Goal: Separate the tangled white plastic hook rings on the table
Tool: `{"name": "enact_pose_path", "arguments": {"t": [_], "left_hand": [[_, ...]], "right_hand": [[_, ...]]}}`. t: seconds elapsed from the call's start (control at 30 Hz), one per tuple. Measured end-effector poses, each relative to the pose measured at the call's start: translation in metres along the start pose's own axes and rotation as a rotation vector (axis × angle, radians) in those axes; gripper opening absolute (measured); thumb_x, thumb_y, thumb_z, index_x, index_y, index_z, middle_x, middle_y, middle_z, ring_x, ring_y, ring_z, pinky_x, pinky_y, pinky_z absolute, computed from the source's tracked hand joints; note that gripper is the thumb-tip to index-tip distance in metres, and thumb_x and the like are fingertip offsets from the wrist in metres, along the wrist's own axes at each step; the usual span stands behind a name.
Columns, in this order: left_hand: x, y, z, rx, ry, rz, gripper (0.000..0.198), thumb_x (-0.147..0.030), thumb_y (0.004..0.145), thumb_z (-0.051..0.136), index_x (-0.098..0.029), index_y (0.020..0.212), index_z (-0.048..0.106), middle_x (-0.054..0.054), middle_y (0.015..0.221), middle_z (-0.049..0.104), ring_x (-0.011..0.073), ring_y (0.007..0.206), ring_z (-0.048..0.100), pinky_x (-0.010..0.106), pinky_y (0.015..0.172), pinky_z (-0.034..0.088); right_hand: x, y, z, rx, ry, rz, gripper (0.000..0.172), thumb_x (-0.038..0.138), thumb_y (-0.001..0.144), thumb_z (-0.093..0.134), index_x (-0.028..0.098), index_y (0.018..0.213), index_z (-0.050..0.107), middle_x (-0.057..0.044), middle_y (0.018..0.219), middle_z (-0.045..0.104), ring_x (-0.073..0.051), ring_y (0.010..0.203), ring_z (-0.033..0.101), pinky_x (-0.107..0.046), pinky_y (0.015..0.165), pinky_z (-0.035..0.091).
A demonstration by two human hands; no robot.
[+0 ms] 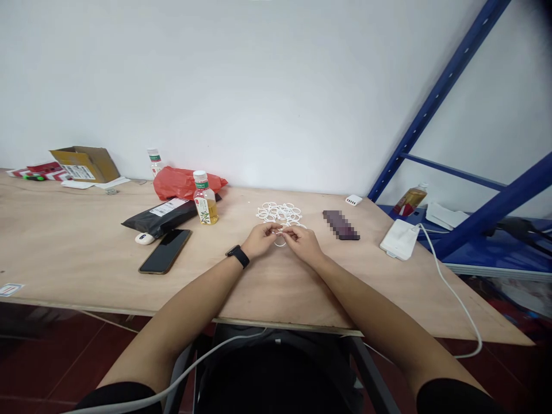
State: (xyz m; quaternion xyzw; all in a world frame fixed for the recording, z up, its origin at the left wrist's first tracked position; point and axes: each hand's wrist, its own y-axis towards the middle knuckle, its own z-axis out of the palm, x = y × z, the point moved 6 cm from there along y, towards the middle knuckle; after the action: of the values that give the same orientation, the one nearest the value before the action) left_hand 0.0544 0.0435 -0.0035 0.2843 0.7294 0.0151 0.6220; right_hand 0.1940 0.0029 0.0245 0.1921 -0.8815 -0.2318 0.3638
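Note:
My left hand (260, 240) and my right hand (304, 244) meet over the plywood table (86, 241), their fingertips together. Between them they pinch a small white plastic ring (279, 242), which hangs partly below my fingers. Just beyond my hands lies a loose, tangled pile of similar white rings (278, 214). My fingers hide part of the held ring. A black smartwatch (238, 256) sits on my left wrist.
Left of my hands are a black smartphone (166, 251), a black parcel (159, 217), a tea bottle (206, 198) and a red plastic bag (185, 183). On the right are a blurred dark object (340, 224), a corded white power bank (399, 239) and blue metal shelving (435, 109).

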Motion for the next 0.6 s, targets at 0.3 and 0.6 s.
{"name": "enact_pose_path", "arguments": {"t": [0.3,0.6], "left_hand": [[0.0014,-0.0008,-0.0038,-0.009,-0.095,-0.053,0.027,-0.006,0.071,0.057,-0.009,0.096,0.067,0.007,0.091,0.072,0.0131,0.077,0.064,0.024,0.072,0.05],[-0.0033,-0.0013,-0.0049,-0.036,-0.032,-0.02,0.018,-0.011,0.073,0.055,-0.012,0.086,0.067,0.005,0.084,0.071,0.0132,0.076,0.063,0.024,0.073,0.049]], "right_hand": [[-0.0032,0.0005,0.0043,0.096,0.05,0.021,0.017,0.031,0.086,0.059,0.021,0.092,0.071,-0.003,0.083,0.073,-0.014,0.064,0.063,-0.026,0.063,0.046],[-0.0045,-0.0005,0.0043,0.121,0.135,0.038,0.017,0.034,0.086,0.059,0.02,0.085,0.068,-0.002,0.08,0.071,-0.014,0.065,0.062,-0.025,0.06,0.045]]}}
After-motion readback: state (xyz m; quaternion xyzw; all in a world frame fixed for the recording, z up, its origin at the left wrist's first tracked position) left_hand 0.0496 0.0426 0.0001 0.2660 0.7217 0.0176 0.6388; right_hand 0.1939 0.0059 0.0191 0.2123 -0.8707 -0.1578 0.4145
